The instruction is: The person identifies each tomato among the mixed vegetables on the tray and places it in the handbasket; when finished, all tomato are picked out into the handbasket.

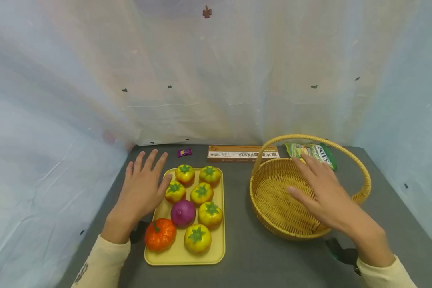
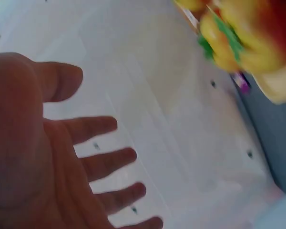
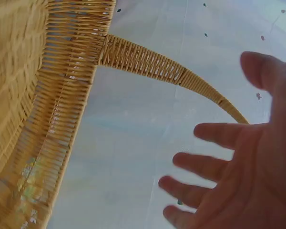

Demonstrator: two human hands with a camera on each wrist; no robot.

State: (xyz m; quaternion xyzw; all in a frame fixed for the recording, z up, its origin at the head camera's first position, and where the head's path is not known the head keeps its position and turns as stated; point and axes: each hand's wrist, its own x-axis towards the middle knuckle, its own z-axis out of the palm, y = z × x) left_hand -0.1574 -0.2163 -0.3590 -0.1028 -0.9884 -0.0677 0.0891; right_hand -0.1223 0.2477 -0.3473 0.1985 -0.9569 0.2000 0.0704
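My left hand (image 1: 140, 192) hovers with spread fingers at the left edge of a yellow tray (image 1: 217, 256). The tray bears several yellow-red persimmon-like fruits (image 1: 198, 239), a purple onion-like ball (image 1: 183, 213) and a small orange pumpkin (image 1: 160, 235). In the left wrist view the palm holds nothing, and a fruit (image 2: 248, 38) shows at upper right. My right hand (image 1: 327, 196), fingers extended, is over the right side of a wicker basket (image 1: 273, 200). From the right wrist, the basket's handle (image 3: 148, 62) passes behind that hand (image 3: 243, 176). Whether they touch, I cannot tell.
Along the back of the grey table (image 1: 237, 248) lie a small purple packet (image 1: 185, 153), a long pasta box (image 1: 243, 154) and a green Fox's bag (image 1: 325, 156) behind the basket. Pale sheets (image 1: 216, 80) rise at the back and both sides.
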